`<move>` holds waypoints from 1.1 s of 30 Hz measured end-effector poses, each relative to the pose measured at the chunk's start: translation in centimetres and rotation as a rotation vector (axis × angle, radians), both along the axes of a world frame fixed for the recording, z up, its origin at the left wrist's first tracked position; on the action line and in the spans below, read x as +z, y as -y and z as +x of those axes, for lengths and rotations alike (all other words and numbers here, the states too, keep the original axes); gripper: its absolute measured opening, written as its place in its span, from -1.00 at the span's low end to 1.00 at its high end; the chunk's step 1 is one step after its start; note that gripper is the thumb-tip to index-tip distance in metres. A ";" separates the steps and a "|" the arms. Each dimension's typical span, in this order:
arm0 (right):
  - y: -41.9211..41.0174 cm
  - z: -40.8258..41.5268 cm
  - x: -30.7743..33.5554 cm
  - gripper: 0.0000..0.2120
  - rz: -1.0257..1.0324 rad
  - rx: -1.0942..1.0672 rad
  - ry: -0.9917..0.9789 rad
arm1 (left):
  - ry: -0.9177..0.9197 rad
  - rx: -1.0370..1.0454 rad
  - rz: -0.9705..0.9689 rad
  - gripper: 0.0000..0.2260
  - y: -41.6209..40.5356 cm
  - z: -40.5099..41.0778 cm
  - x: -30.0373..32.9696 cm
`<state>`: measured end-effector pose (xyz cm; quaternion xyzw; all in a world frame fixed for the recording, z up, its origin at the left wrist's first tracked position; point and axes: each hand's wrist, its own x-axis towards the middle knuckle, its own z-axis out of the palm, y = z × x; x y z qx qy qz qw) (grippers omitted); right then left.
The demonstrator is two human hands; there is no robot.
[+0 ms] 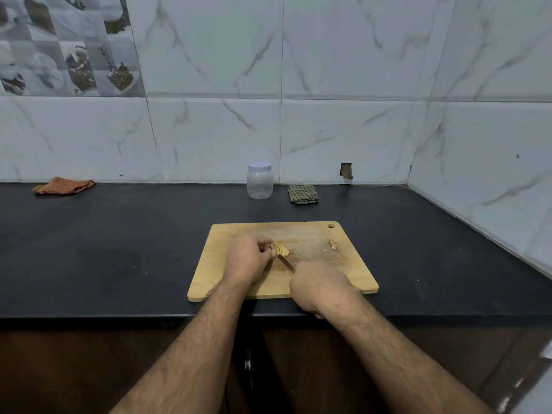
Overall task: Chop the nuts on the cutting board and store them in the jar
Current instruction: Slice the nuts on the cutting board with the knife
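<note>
A wooden cutting board [343, 273] lies on the black counter in front of me. My left hand [249, 258] curls its fingers around a small pile of pale nuts [280, 249] near the board's middle. My right hand [321, 289] grips a knife handle, which the hand hides; the blade [286, 262] points toward the pile and touches its near edge. A few loose nut pieces [332, 244] lie toward the board's right side. A clear plastic jar [259, 180] with a white lid on stands at the back by the wall.
A green checked cloth [303, 193] lies right of the jar. An orange cloth [63, 185] lies at the far left by the wall. Tiled walls close off the back and right side. The counter's front edge [119, 316] runs just below the board.
</note>
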<state>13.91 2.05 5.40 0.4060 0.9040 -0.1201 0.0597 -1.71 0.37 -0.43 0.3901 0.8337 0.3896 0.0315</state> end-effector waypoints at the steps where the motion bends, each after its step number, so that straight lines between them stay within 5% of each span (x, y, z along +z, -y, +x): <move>1: 0.0 0.0 0.0 -0.73 0.002 0.001 0.000 | 0.000 0.000 0.000 -0.73 0.0 0.0 0.0; 8: -0.5 -0.7 -0.1 -0.91 0.023 -0.022 -0.054 | 0.013 0.003 0.014 -0.72 0.0 0.1 0.0; 33: -1.1 -3.2 -0.7 -0.74 0.080 -0.006 -0.118 | 0.013 0.025 0.027 -0.87 0.2 0.3 0.3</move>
